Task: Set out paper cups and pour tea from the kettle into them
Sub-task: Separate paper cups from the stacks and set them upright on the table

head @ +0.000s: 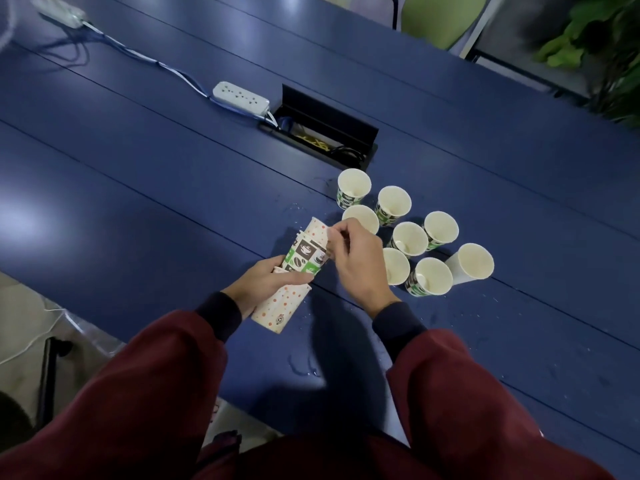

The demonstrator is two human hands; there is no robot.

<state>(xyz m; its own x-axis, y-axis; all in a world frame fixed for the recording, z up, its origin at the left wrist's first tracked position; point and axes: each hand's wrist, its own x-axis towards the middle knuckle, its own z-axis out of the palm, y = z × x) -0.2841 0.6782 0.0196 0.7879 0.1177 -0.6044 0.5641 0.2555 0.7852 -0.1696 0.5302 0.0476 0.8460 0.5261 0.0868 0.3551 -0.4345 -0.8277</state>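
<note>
Gripping stack [301,258] at centre with left hand [266,282], long axis tilted lower left to upper right, mouths upward. Pinching top rim with right hand [356,261], nearer to set cups [410,239] clustered just right of centre. Seeing no kettle anywhere.

No legible wording

The stack of paper cups [304,258], at 9 o'clock from the standing cups [410,239], carries only pictograms: a coffee cup and beans in brown and green squares; no letters legible
</note>
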